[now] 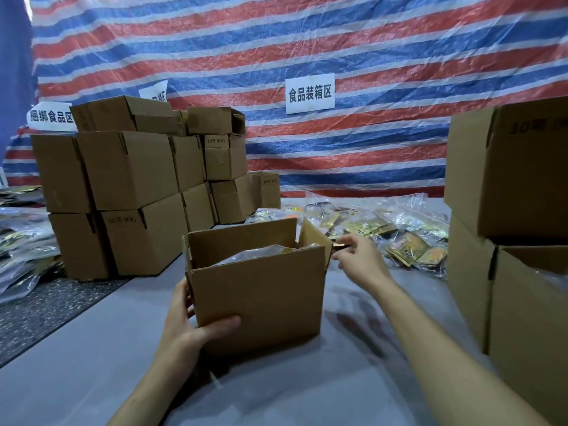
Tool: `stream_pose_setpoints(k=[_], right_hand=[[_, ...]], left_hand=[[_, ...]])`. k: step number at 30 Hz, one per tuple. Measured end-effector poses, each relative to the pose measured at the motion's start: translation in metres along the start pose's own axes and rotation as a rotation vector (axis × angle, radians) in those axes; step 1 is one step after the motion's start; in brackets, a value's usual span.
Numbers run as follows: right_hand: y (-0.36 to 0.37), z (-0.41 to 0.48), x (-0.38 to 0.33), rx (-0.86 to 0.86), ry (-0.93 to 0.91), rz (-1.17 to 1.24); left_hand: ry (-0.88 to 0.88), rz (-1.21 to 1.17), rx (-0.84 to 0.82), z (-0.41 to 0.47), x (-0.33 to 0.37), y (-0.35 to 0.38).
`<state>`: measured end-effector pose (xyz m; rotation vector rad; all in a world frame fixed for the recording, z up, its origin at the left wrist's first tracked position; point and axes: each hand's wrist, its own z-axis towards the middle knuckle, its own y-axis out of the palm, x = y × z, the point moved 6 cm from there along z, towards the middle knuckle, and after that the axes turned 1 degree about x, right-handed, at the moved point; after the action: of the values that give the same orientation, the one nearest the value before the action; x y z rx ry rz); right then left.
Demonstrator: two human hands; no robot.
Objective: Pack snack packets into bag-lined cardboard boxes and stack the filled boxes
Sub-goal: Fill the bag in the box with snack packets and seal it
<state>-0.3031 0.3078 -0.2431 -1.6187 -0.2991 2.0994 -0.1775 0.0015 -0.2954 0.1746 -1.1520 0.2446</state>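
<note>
Writing on view: a white sign [309, 94] at upper centre, fixed to the red, blue and white striped tarp [338, 41], reads "食品装箱区". A second sign [52, 116] at the left edge reads "捆绑食品区". A third sign [155, 93] is mostly hidden behind cartons and cannot be read. Several cartons in the left stack [132, 170] carry the stamp "10号 (KK)"; the top carton of the right stack [507, 167] shows "10号", blurred. The open box [261, 290] stands on the grey table [92, 348] at centre frame, flaps up, with a clear bag [246, 255] showing inside and no legible print on its front. The left hand [187, 327] grips the box's lower left corner: the thumb lies across the front face and the fingers wrap round the left side. The right arm reaches forward from the lower right of the frame; the right hand [359, 259] sits just beside the box's upper right corner, its fingers curled on a small gold-and-dark packet [339, 245], with detail lost to blur. The snack packet pile [384, 229], in gold and clear wrappers, lies on the table at right of centre, behind the right hand and between the two stacks. More clear-wrapped goods [21, 250] lie at the left edge.
</note>
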Motion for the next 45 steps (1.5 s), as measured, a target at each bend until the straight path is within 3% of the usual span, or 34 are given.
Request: stream_pose_setpoints(k=[4,7,10,22,27,30,33,37,45], right_hand=[[0.036,-0.003,0.02,-0.09,0.06,0.228],[0.075,-0.01,0.023,-0.242,0.268,0.629],[0.092,-0.011,0.027,-0.269,0.377,0.78],[0.087,0.0,0.023,-0.269,0.45,0.734],[0.056,-0.002,0.027,-0.119,0.548,0.622],[0.014,0.006,0.024,-0.103,0.583,0.437],[-0.024,0.011,0.02,-0.039,0.556,0.234],[-0.046,0.015,0.018,0.17,0.435,0.155],[-0.023,0.02,0.019,0.007,0.357,-0.043]], left_hand=[[0.007,-0.034,0.05,0.005,-0.003,-0.008],[0.008,-0.054,0.09,0.007,-0.006,-0.014],[-0.018,-0.076,0.087,0.011,-0.009,-0.016],[-0.025,-0.072,0.045,0.013,-0.012,-0.012],[-0.036,-0.076,0.036,0.014,-0.012,-0.012],[-0.044,-0.077,0.03,0.014,-0.013,-0.012],[-0.036,-0.083,0.027,0.013,-0.012,-0.01],[-0.019,-0.075,0.027,0.011,-0.011,-0.008],[-0.01,-0.075,0.013,0.01,-0.007,-0.006]])
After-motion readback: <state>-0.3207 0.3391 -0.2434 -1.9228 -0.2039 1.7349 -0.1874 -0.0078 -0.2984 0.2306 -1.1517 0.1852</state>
